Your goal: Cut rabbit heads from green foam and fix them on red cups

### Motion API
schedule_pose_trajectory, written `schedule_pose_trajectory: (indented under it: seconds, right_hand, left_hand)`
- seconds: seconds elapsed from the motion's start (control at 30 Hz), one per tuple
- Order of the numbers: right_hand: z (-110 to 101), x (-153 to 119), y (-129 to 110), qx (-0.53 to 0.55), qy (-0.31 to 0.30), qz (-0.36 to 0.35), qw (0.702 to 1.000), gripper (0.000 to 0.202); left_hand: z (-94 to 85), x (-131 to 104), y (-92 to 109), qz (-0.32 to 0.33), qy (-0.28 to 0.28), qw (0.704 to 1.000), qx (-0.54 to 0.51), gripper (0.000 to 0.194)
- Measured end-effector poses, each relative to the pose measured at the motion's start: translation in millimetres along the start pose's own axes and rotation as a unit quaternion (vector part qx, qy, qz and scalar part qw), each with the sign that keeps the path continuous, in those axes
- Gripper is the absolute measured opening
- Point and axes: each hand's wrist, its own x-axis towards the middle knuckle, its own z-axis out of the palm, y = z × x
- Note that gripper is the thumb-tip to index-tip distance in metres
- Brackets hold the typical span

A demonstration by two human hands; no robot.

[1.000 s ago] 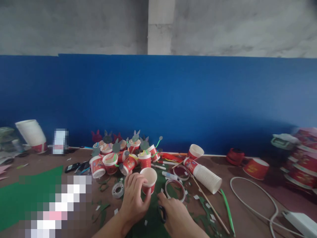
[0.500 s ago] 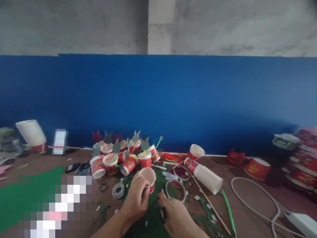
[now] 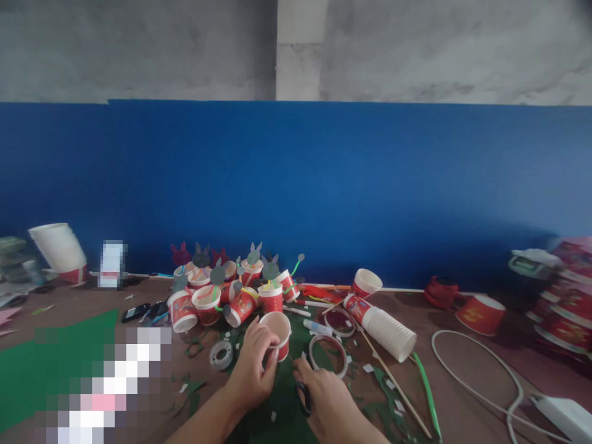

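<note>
My left hand pinches the near-left rim of a red and white paper cup, which stands upright with its mouth up. Close on the right, my right hand is wrapped around a pair of scissors. A black handle loop shows by the fingers, and the thin blade tips point toward the cup's lower side, apart from it as far as I can see. Beyond the cup stands a group of red cups with grey paper animal heads and coloured pipe cleaners. Left of my left hand lies a tape roll.
A stack of cups lies on its side at right, beside a wooden stick and a green pipe cleaner. Tape rings and a glue tube sit nearby. Green paper covers the left; a white cable curls at right.
Almost nothing differs. Both hands stay by the cup, and the scissors and cup have shifted only very slightly.
</note>
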Motion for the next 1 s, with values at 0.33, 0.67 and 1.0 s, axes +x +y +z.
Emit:
schedule_pose_trajectory:
  seconds: [0.33, 0.67, 1.0]
  right_hand:
    - [-1.9, -2.6, -2.6, 0.016, 0.034, -0.031, 0.999, 0.029]
    - [-10.4, -4.0, -7.6, 0.009, 0.019, -0.011, 1.000, 0.032]
    - [-1.2, 2.3, -3.2, 0.014, 0.040, -0.010, 0.999, 0.031]
  left_hand:
    - [1.8, -2.5, -4.4, -0.006, 0.001, 0.999, -0.032, 0.007]
    - [2.9, -1.1, -5.9, 0.006, 0.006, 1.000, -0.024, 0.008]
    - [3.8, -2.1, -5.8, 0.018, 0.012, 0.999, -0.026, 0.009]
